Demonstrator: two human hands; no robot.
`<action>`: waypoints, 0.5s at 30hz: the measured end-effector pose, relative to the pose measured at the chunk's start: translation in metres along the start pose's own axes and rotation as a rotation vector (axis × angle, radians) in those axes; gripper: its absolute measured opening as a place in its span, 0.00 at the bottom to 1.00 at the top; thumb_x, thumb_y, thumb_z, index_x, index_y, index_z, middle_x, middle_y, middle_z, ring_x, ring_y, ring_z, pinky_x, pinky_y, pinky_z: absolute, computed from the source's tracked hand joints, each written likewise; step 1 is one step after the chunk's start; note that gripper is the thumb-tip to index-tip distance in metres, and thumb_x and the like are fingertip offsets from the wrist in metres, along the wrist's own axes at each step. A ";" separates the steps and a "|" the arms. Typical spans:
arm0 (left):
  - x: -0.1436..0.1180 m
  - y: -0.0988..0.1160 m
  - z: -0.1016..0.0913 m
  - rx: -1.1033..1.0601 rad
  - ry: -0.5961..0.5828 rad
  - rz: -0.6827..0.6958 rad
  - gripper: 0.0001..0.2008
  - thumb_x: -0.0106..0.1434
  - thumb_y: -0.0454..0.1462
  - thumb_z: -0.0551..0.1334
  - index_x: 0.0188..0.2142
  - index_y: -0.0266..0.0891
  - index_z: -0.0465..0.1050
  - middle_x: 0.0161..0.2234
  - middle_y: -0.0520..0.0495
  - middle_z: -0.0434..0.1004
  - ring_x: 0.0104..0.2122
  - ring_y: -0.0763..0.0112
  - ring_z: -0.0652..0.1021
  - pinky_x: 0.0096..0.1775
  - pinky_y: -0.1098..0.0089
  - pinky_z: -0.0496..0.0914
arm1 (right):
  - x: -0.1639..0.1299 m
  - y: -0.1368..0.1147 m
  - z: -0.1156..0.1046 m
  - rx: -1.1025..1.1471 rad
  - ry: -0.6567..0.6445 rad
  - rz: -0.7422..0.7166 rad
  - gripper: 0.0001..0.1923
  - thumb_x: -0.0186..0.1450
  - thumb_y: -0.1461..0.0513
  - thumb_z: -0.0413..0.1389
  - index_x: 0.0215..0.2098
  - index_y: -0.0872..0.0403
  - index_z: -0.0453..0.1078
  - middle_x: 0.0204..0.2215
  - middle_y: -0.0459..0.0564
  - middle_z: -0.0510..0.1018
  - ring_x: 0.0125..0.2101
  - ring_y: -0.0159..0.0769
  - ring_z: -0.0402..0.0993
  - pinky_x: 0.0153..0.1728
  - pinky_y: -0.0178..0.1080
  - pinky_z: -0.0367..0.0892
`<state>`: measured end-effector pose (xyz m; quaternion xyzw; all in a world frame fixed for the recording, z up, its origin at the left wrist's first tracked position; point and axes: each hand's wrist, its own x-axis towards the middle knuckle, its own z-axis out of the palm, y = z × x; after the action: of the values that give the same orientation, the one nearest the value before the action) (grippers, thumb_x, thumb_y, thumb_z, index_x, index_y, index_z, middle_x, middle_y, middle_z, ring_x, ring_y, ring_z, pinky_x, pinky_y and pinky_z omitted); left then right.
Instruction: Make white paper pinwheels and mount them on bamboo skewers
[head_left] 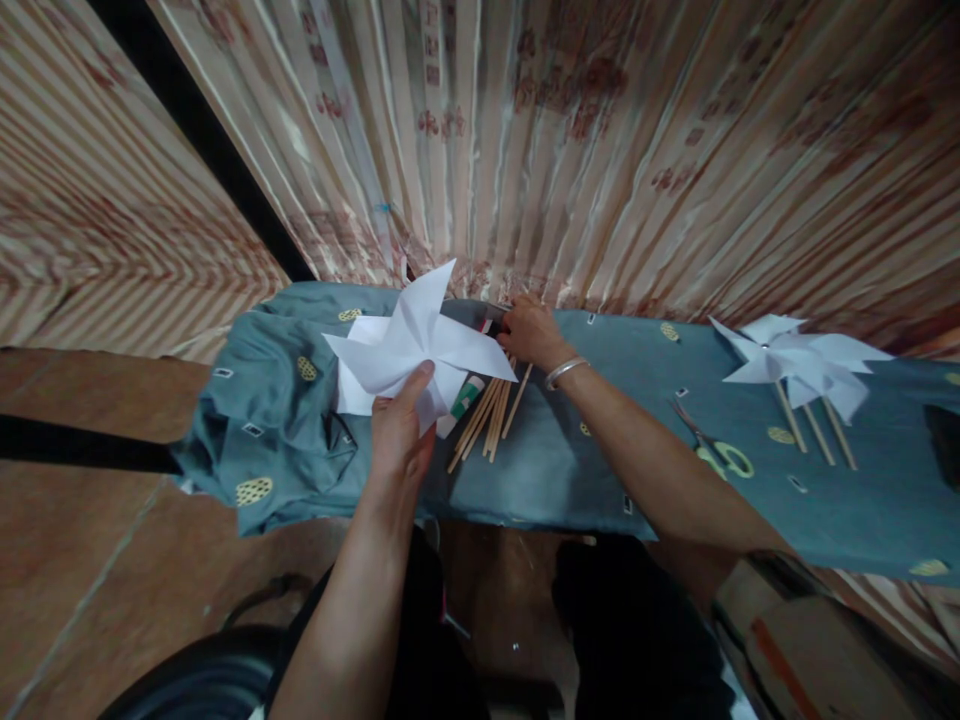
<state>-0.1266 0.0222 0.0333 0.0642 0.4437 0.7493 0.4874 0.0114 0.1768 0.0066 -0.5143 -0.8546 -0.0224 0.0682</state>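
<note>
My left hand (pixel 401 430) holds up a white folded paper pinwheel (pixel 420 345) above a table covered with a blue-green patterned cloth (pixel 570 470). My right hand (pixel 529 332), with a bangle at the wrist, reaches to the far edge of the table and touches something small and dark there; what it grips is hidden. A bundle of thin wooden sticks (pixel 487 415) lies just below that hand. A green and white tube (pixel 466 397) lies partly under the pinwheel.
Finished white pinwheels on sticks (pixel 802 365) lie at the right of the table. Green-handled scissors (pixel 712 450) rest between them and my right arm. A striped patterned curtain (pixel 570 140) hangs behind the table. White paper sheets (pixel 352 390) lie under the held pinwheel.
</note>
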 end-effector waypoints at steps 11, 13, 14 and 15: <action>0.001 -0.003 -0.002 -0.053 -0.026 -0.014 0.16 0.46 0.29 0.70 0.37 0.35 0.77 0.35 0.45 0.84 0.41 0.60 0.83 0.49 0.64 0.75 | 0.008 -0.006 0.007 -0.096 -0.014 0.008 0.13 0.60 0.69 0.53 0.38 0.64 0.78 0.44 0.68 0.79 0.48 0.56 0.72 0.47 0.51 0.68; 0.000 -0.003 -0.001 -0.062 -0.017 -0.007 0.15 0.47 0.28 0.70 0.37 0.34 0.78 0.34 0.45 0.84 0.40 0.61 0.83 0.49 0.64 0.75 | 0.007 -0.005 0.009 -0.072 0.004 0.015 0.12 0.61 0.68 0.53 0.37 0.63 0.78 0.42 0.67 0.79 0.48 0.55 0.72 0.47 0.51 0.68; 0.000 -0.003 -0.001 -0.067 -0.015 -0.002 0.14 0.48 0.28 0.69 0.37 0.34 0.78 0.34 0.45 0.84 0.39 0.61 0.83 0.49 0.63 0.75 | 0.006 -0.005 0.010 -0.047 0.013 0.016 0.11 0.60 0.68 0.53 0.36 0.62 0.77 0.41 0.67 0.79 0.48 0.54 0.72 0.47 0.50 0.67; 0.000 -0.004 0.000 -0.070 -0.014 0.001 0.14 0.48 0.28 0.69 0.36 0.34 0.78 0.33 0.46 0.84 0.39 0.62 0.83 0.49 0.63 0.75 | 0.005 -0.004 0.011 -0.014 0.027 0.015 0.10 0.60 0.68 0.53 0.35 0.61 0.77 0.41 0.66 0.79 0.48 0.54 0.72 0.48 0.50 0.67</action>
<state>-0.1245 0.0225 0.0304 0.0527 0.4138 0.7640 0.4923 0.0043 0.1807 -0.0030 -0.5207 -0.8496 -0.0350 0.0760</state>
